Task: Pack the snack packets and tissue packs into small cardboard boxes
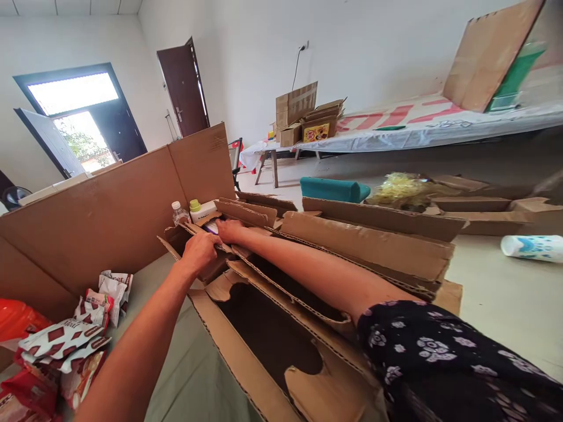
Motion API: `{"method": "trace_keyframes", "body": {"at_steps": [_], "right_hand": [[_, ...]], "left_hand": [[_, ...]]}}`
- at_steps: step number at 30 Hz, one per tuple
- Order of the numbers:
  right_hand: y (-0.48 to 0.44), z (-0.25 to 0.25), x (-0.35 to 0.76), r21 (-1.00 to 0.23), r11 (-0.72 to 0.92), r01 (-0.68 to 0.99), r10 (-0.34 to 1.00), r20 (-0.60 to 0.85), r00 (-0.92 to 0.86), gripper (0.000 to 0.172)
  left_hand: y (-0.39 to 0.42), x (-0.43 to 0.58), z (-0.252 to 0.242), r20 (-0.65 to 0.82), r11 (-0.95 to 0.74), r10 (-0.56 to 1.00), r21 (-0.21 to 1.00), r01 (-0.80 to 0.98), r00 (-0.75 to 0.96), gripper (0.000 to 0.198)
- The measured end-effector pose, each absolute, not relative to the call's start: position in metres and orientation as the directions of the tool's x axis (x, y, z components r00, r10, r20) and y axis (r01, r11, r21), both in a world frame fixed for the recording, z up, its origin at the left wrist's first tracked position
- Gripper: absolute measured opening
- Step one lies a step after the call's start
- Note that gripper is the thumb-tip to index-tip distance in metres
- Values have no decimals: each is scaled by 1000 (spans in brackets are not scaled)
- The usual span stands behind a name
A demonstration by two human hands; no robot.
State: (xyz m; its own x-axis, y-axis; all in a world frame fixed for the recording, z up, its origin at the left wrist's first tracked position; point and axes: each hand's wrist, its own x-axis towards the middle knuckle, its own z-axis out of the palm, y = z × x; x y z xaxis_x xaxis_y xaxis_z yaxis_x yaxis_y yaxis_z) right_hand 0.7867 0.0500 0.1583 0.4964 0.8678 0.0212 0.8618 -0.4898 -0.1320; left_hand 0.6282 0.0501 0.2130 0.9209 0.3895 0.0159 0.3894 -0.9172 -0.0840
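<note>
Cardboard boxes (284, 305) — hands (200, 250) adjacent, left gripping edge

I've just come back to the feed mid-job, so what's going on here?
A person is working over open brown cardboard boxes. The left hand is curled at a cardboard edge, while the right hand reaches across to a small white-and-purple item; whether it grips it is unclear. Just beyond stand a clear plastic bottle with a white cap and a white bottle with a yellow-green cap.
</note>
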Motion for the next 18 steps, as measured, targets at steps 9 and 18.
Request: {"method": "trace_keyframes", "body": {"at_steps": [9,18], "right_hand": [[40,178,779,-195,-454,869,864,141,483,38],[8,224,783,-260,-430,865,806,322,497,56]], "left_hand": [[51,635,213,-12,-921,368,-144,362,930,32],[41,635,210,11,-912,380,-165,376,925,34]]}}
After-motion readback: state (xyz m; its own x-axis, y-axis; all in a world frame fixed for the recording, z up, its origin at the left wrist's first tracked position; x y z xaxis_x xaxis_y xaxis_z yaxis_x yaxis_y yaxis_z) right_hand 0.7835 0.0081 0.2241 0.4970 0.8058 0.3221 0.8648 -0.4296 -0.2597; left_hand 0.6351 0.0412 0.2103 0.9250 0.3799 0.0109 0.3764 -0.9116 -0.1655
